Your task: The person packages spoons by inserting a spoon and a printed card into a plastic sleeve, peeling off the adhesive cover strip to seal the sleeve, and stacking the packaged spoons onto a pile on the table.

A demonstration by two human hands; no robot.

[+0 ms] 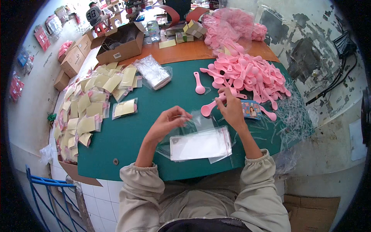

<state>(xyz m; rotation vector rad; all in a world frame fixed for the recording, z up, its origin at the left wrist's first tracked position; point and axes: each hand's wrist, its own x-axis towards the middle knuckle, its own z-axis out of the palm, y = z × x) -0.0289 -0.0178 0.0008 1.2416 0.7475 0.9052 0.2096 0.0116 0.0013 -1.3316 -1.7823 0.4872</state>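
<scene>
My right hand [232,110] is closed around the handle of a pink spoon [206,110], its bowl toward the left. My left hand [171,120] pinches the edge of a clear plastic bag [201,121]. Beneath it, near the table's front edge, lies a stack of clear bags with a white surface [199,146]. Beyond my right hand rises a large heap of pink spoons [247,73], and one loose spoon [199,84] lies left of it. A small stack of printed cards [250,109] sits beside my right wrist.
Filled bags with cream cards [87,106] cover the table's left side; one filled bag [125,108] lies apart. Behind are a bundle of clear bags [153,72], an open carton [119,44] and bagged spoons [232,27]. Thin clear strips [293,116] spread at right. A person [94,15] sits far off.
</scene>
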